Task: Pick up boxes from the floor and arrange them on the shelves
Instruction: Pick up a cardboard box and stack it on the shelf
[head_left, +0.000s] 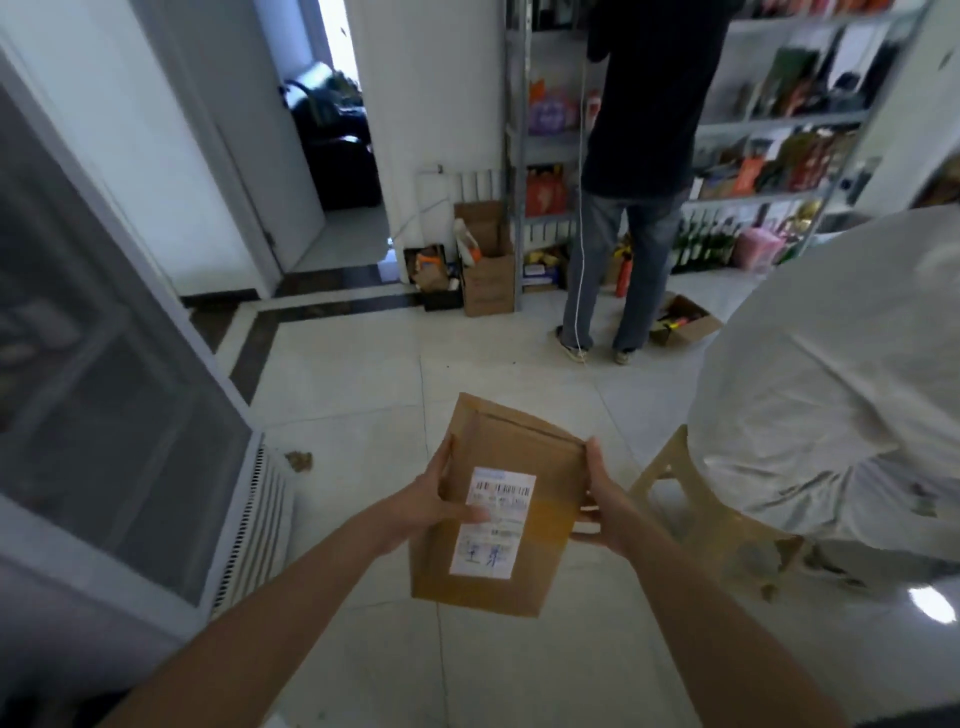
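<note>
I hold a brown cardboard box (514, 457) with a white shipping label above the tiled floor, in the lower middle of the view. My left hand (441, 499) grips its left side, thumb lying across the label. My right hand (602, 499) grips its right side, fingers curled under the edge. Grey metal shelves (779, 122) full of packaged goods stand at the far wall, upper right. Open cardboard boxes (485, 275) sit on the floor at the shelf's left foot, and another open box (685, 325) lies by the shelf.
A person in a dark top and jeans (623, 208) stands facing the shelves. A person in white (831, 389) bends over at the right, next to a tan plastic stool (685, 483). A glass-door cabinet (104, 364) fills the left. A doorway (337, 130) opens at the back.
</note>
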